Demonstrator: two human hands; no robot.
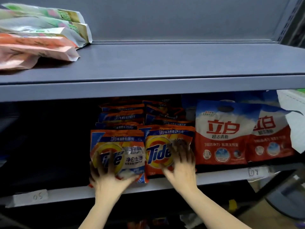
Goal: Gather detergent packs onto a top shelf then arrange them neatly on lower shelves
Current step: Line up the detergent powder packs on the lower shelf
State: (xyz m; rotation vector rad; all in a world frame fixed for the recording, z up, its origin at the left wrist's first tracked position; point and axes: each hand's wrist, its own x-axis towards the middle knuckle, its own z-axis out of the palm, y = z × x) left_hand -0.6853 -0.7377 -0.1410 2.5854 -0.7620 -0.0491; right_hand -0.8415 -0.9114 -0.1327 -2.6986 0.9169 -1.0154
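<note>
Both bare forearms reach up toward the lower shelf edge [214,176], the left hand [109,176] and right hand [179,164] side by side above it, fingers spread and lightly curled.
</note>
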